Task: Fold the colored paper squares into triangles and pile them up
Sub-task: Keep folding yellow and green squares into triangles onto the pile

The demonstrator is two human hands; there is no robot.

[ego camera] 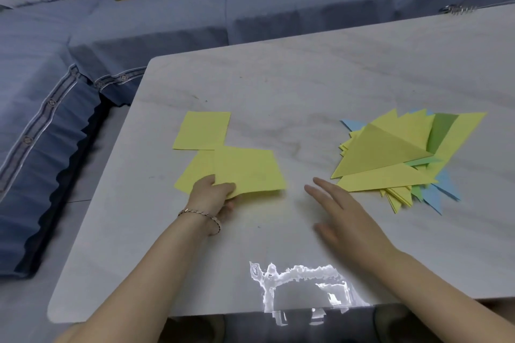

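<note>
Late stage: pile of triangles (390,156) is built on the right of the worktop (306,78); three yellow squares are seen unfolded on the left.

Top square (250,170) is pinched at its near-left corner by the left hand (214,189), grip closed thumb-over, near edge slightly lifted. It overlaps a second square (192,175); a third square (203,131) lies flat just behind. Right hand (342,214) is spread flat, grip fully open, nothing held, between top square and pile. The pile is fanned loosely, not squared up: yellow on top, green and blue edges showing beneath. Paper is thin and matte, creases sharp. Worktop is a smooth pale marble look, glossy at the near edge. Folding of the top square is judged next.
</note>
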